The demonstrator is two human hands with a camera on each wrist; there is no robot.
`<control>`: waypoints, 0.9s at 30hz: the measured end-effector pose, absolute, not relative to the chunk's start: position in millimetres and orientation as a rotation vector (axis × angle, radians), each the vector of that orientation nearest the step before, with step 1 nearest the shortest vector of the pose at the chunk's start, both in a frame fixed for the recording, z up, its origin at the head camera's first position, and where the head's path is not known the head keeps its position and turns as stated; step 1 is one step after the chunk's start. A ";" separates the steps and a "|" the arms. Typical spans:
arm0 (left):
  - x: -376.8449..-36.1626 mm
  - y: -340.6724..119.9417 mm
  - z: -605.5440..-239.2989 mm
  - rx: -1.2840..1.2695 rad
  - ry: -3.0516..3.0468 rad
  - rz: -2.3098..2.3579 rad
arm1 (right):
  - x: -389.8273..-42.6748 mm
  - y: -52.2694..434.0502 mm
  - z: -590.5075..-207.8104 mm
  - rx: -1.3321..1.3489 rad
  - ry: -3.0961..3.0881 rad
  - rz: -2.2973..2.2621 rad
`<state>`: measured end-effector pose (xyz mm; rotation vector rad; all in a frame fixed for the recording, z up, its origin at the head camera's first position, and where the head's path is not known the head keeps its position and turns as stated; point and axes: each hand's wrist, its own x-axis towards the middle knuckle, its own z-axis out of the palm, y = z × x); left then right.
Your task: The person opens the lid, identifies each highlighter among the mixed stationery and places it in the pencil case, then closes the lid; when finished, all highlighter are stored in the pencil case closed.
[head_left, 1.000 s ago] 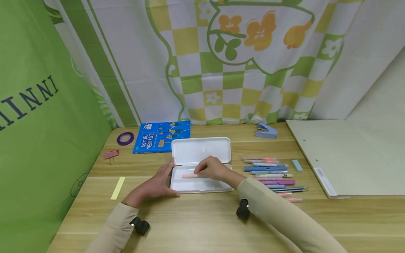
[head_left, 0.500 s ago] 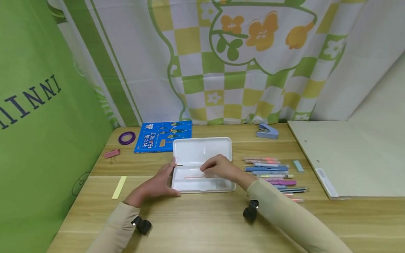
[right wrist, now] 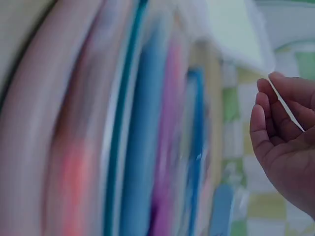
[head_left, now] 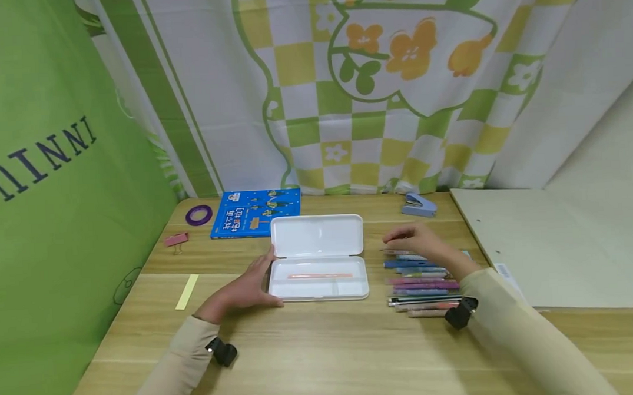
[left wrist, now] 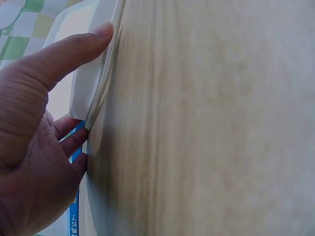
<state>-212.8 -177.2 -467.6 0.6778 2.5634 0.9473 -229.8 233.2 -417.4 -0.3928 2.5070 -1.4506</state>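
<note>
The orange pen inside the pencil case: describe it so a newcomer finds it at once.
Find the open white pencil case mid-table, its left end touched by the left hand. The orange pen lies flat in its tray, the only pen in there; the others lie in a row on the table.

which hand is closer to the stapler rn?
Right. The right hand hovers over the far end of the row of pens, just in front of the stapler. The left hand rests against the pencil case, much farther away.
</note>
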 end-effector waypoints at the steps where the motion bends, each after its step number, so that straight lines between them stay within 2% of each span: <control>1: -212.9 -177.0 -467.5 0.674 2.563 0.943 | -230.1 240.9 -418.5 -0.380 2.521 -1.431; 10: -212.1 -174.5 -463.8 0.654 2.547 0.951 | -240.6 287.3 -431.6 -0.230 2.590 -1.300; 27: -210.7 -174.3 -462.2 0.678 2.552 0.953 | -250.5 288.8 -448.8 -0.206 2.546 -1.281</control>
